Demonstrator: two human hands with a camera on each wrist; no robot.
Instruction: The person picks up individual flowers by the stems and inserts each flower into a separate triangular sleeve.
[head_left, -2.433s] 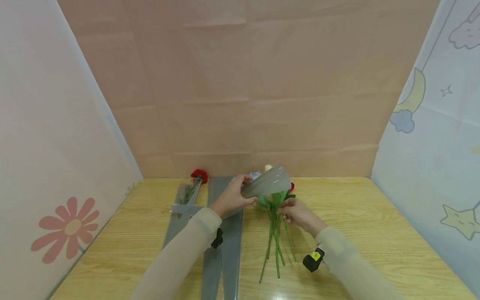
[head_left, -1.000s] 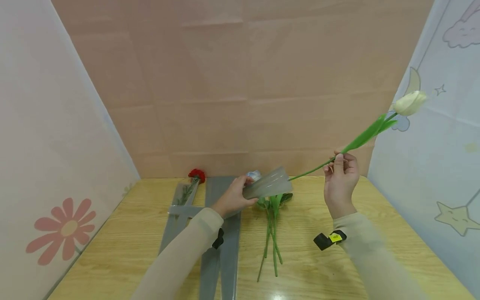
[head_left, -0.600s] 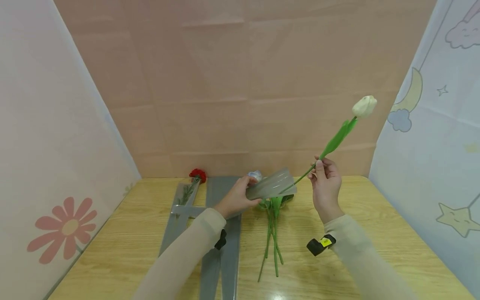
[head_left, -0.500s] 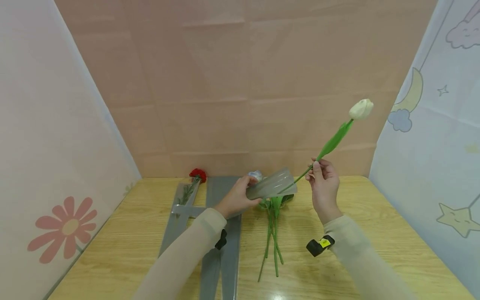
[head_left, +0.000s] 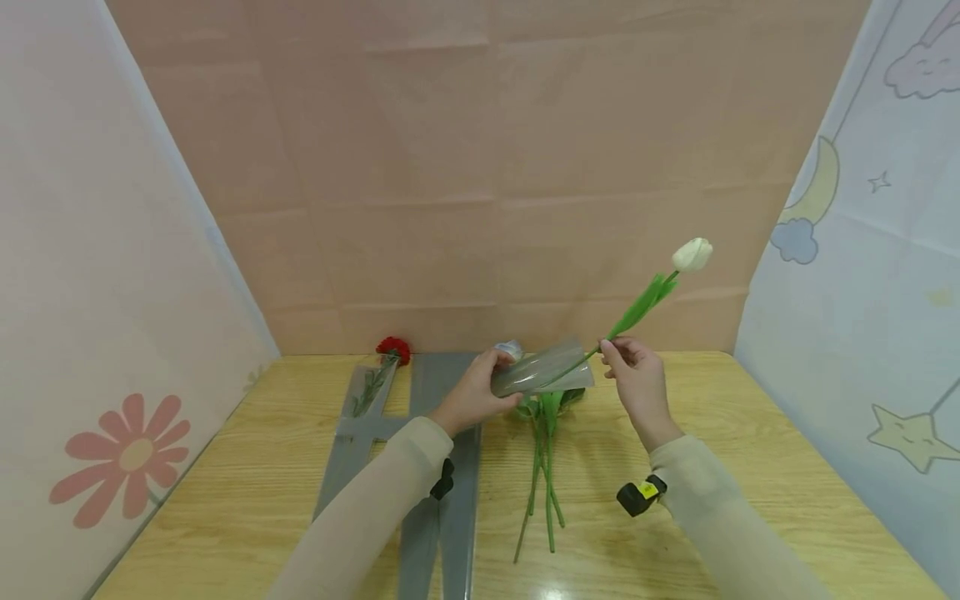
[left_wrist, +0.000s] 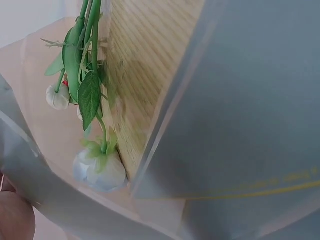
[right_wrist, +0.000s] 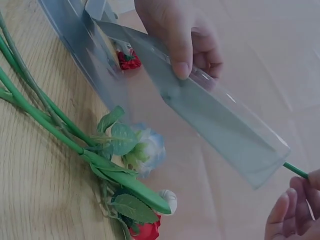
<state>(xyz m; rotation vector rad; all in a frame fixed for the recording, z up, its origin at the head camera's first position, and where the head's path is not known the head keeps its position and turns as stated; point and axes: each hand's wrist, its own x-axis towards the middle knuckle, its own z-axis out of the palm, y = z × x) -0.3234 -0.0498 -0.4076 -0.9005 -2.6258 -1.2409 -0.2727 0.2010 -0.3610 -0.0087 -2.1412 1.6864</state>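
Observation:
My left hand [head_left: 476,393] grips a translucent grey flower sleeve [head_left: 536,371], its wide mouth facing right. With thumb and fingertips my right hand [head_left: 639,385] pinches the green stem of a white tulip [head_left: 692,255]. The tulip leans up to the right, its lower stem inside the sleeve while leaves and bloom stay outside. In the right wrist view the stem [right_wrist: 295,170] enters at the sleeve's mouth. Below the sleeve lies a bunch of flowers [head_left: 549,479], stems towards me. Its pale blue bloom [right_wrist: 151,150] and red bloom [right_wrist: 147,229] show in that view.
Left of centre, grey sleeves [head_left: 457,525] lie flat on the wooden table [head_left: 247,467]. A red carnation [head_left: 393,350] lies in another sleeve at the back left. A pinkish-brown backdrop [head_left: 420,167] stands behind, with printed panels on both sides.
The right hand has lifted the white tulip from the bunch, brought its stem end to the sleeve, and moved down and left, sliding the stem further in. The left hand has hardly moved.

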